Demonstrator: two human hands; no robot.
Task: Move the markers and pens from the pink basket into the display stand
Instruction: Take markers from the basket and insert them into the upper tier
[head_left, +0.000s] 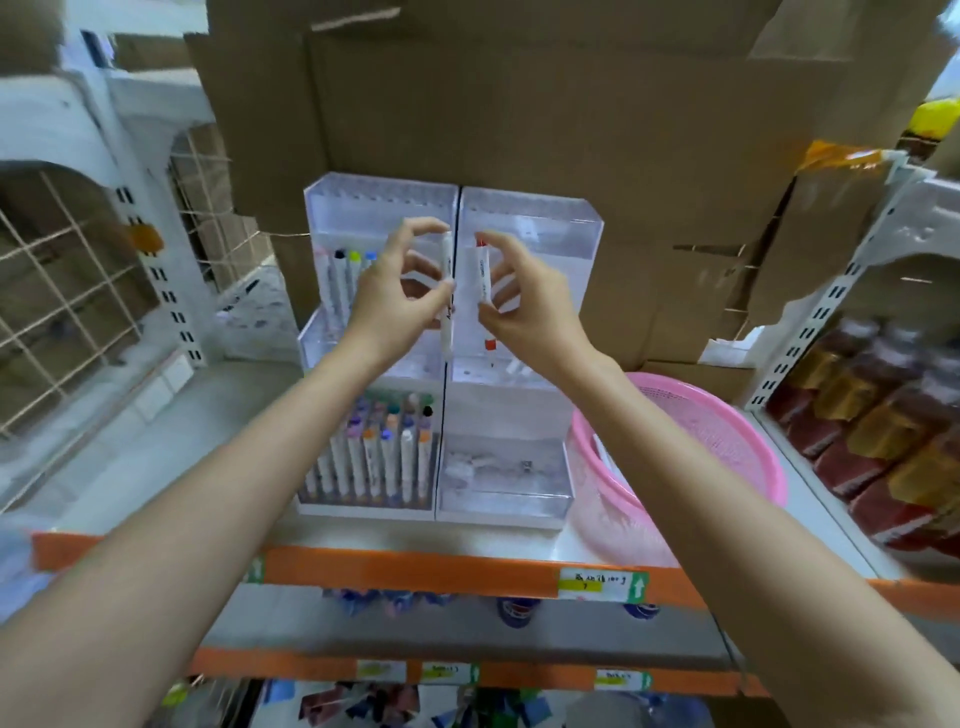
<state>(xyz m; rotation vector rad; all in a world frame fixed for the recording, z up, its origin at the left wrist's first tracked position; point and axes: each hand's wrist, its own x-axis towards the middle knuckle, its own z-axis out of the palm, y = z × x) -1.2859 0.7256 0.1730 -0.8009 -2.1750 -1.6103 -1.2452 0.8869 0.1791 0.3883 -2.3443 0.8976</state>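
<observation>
A clear tiered display stand (530, 218) sits on the shelf, in two halves side by side. Its left half holds a few markers in the upper tier (343, 280) and several in the bottom tier (379, 457); the right half's tiers look bare. My left hand (395, 296) pinches a white marker (447, 332) upright in front of the stand's middle. My right hand (524, 301) pinches a white marker with red ends (483, 275) beside it. The pink basket (727, 431) stands at the right of the stand, partly hidden by my right forearm.
Stacked cardboard boxes (519, 104) rise directly behind the stand. A wire-grid rack (67, 291) is at the left and shelves of packaged goods (878, 431) at the right. The shelf's orange front edge (415, 569) carries price labels, with more goods below.
</observation>
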